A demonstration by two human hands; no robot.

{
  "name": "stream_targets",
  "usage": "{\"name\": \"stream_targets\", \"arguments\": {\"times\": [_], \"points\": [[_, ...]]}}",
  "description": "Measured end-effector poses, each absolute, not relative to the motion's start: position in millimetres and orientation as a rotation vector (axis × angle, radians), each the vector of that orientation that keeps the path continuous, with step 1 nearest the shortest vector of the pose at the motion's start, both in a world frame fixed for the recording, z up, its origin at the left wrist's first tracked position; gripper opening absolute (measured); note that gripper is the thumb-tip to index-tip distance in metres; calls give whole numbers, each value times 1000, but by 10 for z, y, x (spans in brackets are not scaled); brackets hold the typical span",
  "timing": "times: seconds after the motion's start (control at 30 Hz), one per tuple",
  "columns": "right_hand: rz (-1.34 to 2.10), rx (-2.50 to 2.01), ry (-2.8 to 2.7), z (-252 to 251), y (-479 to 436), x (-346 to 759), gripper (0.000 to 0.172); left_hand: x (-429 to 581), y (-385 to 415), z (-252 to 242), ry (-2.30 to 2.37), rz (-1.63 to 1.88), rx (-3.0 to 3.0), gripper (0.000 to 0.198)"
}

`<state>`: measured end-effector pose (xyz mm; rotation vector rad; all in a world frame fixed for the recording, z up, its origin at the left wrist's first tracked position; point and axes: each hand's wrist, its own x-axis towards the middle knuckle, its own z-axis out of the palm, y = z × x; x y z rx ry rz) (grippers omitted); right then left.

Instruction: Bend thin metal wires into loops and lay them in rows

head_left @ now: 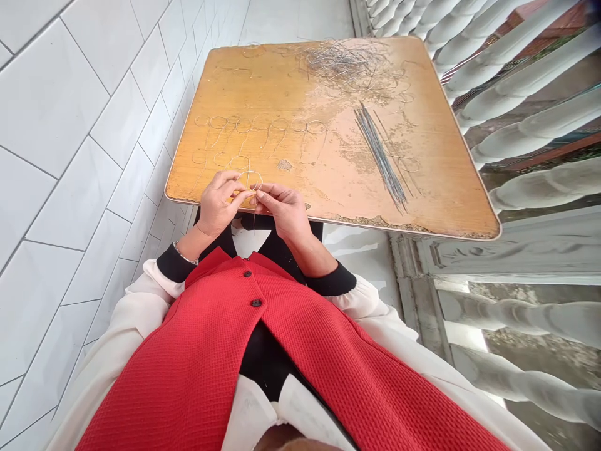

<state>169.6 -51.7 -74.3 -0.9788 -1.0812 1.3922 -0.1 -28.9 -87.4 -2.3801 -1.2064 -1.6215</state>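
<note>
The thin wire sits at the near edge of the wooden board, curled into a loop between our hands. We judge the work partly done: two rows of bent loops already lie on the board, while a bundle of straight wires lies unbent, a tangled heap beyond it. Our left hand and right hand meet over the edge, wrists turned inward, the fingertips of each pinching the wire.

Thin wire — curled into a small loop, tail hanging down, at near edge of table
</note>
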Motion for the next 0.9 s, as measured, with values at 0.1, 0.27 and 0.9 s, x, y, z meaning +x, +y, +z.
{"name": "stream_targets", "arguments": {"times": [0.1, 0.27, 0.9], "points": [[1372, -976, -1094, -721, -514, 1684, 34, 38, -306, -866, -1139, -1687, -2310, 24], [1428, -933, -982, -680, -496, 1680, 35, 75, -311, -860, -1028, -1860, -2282, 26], [1642, -836, -929, -638, -447, 1711, 25, -140, -193, -685, -1134, -1773, -3213, 61]]}}
